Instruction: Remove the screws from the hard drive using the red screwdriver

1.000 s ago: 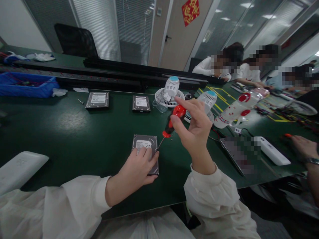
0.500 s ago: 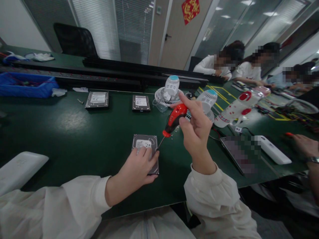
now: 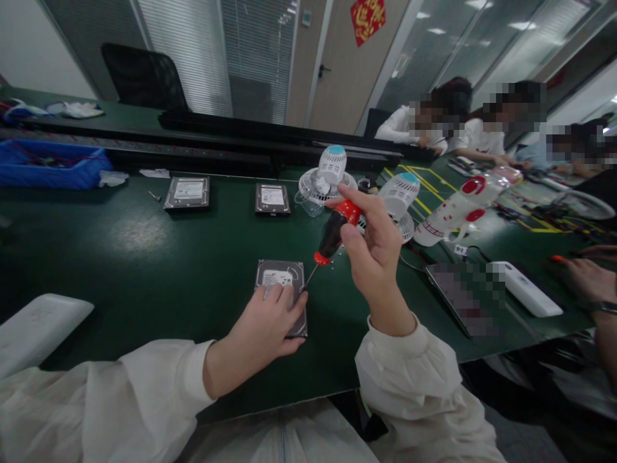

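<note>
A hard drive (image 3: 281,269) lies flat on the green table in front of me. My left hand (image 3: 268,321) grips it from the near left, fingers across its label and thumb at the near edge. In my right hand (image 3: 373,241) is a red and black screwdriver (image 3: 332,235), held by its handle with the thumb and fingers around it. The shaft slants down to the drive's right side, beside my left index fingertip. That fingertip hides where the tip meets the drive. Several tiny screws (image 3: 337,255) lie to the right of the drive.
Two more hard drives, one at left (image 3: 187,194) and one nearer the middle (image 3: 272,200), lie farther back. White fans (image 3: 399,195) and a bottle (image 3: 443,215) stand behind my right hand. A tablet (image 3: 456,299) and power strip (image 3: 526,289) lie rightward, near a co-worker's hand (image 3: 583,280).
My right hand has shifted slightly left and its fingers have turned around the handle, showing more of the black side. My left hand and the drive stay put.
</note>
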